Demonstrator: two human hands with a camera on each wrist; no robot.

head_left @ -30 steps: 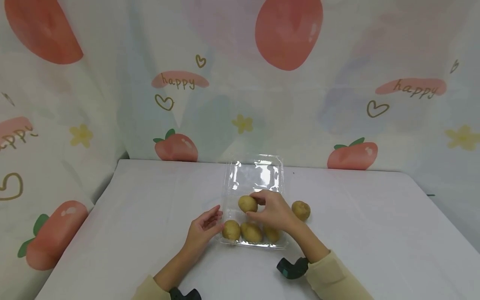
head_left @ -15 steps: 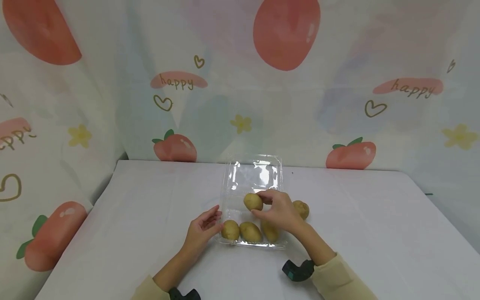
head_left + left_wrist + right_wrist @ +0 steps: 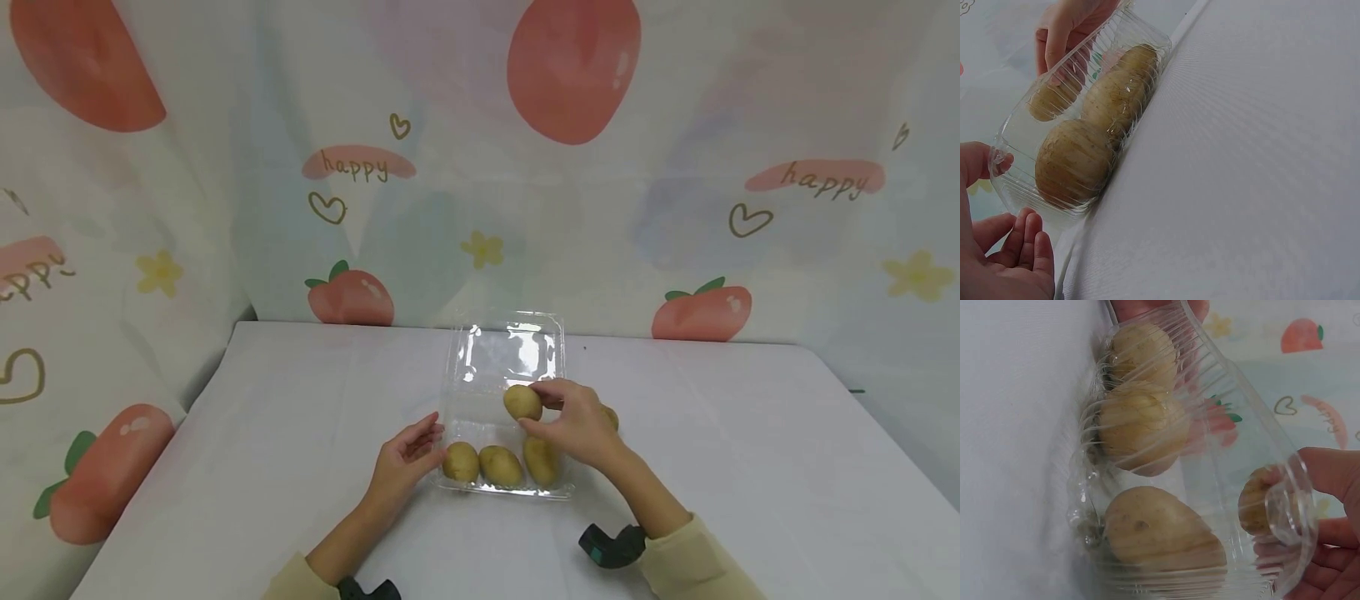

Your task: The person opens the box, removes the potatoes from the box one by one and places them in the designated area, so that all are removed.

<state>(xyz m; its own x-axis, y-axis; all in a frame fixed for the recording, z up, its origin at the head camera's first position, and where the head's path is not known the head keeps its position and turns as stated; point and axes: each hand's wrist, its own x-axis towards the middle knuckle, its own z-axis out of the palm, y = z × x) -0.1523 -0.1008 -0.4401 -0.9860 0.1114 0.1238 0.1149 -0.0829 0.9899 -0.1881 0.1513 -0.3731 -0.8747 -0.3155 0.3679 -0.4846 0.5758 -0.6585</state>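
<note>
In the head view my right hand pinches a small yellow potato between thumb and fingers, over the right part of a clear plastic clamshell box. Three more potatoes lie along its near side: a round one at the left, an oval one in the middle, and a longer one at the right. My left hand is at the box's left side. As the left wrist view shows, its thumb touches the rim while the loosely bent fingers stay outside.
The box's clear lid stands open at the far side. Another potato lies on the white tabletop right of the box, partly behind my right hand. Behind the table hangs a printed cloth.
My right hand has moved rightward with the potato over the box, uncovering the longer potato and covering more of the one outside. The left hand has stayed in place.
</note>
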